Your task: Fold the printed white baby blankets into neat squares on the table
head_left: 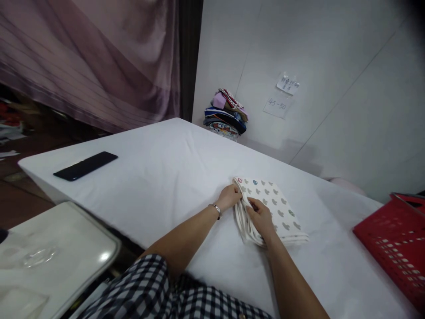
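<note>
A folded white cloth (274,201) with grey mouse-head shapes and a few coloured ones lies on the white-covered table (159,177). Its layered, white-bound edges face me on the left side. My left hand (229,197), with a bracelet at the wrist, pinches the bound edge near the far left corner. Just to the right, my right hand (260,216) closes its fingers on the same edge, nearer the middle. Some of the cloth's near side is hidden behind my right hand and wrist.
A dark flat slab (86,166) lies at the table's left. Folded fabrics (226,113) are stacked by the wall, near paper notes (279,105). At right stands a red perforated basket (395,243). A pale, round-cornered surface (66,248) is at lower left.
</note>
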Motion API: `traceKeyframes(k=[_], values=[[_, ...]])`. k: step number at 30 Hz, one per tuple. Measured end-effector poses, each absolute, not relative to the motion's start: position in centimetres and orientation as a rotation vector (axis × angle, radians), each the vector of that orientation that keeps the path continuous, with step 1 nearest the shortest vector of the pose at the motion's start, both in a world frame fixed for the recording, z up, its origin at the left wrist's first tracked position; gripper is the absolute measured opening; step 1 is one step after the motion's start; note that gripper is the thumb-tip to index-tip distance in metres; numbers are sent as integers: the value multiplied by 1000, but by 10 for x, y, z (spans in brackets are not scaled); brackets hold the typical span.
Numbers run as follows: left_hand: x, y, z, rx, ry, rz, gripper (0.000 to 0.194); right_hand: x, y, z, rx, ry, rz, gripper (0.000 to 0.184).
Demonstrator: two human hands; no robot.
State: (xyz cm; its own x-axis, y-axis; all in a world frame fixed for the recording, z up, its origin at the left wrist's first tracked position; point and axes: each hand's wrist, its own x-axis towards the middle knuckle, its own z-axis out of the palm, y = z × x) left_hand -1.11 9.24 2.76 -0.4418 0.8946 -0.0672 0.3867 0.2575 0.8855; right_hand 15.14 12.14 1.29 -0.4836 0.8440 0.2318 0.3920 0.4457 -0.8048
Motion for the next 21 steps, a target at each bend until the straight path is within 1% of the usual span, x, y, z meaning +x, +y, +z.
traceKeyframes(k=[4, 7, 13, 17, 21], values=[[-12, 92, 31, 981, 1747, 1181, 10, 152, 121, 14, -1052, -2075, 913, 36], [-15, 93, 32, 926, 1696, 1189, 14, 152, 120, 14, -1027, -2082, 934, 36], [-20, 97, 23, 881, 1698, 1181, 17, 152, 119, 14, -1044, -1987, 1030, 36], [-22, 99, 19, 940, 1723, 1130, 23, 152, 119, 17, -1062, -1841, 1155, 40], [-19, 100, 23, 954, 1731, 1098, 28, 152, 119, 18, -1067, -1795, 1204, 41]])
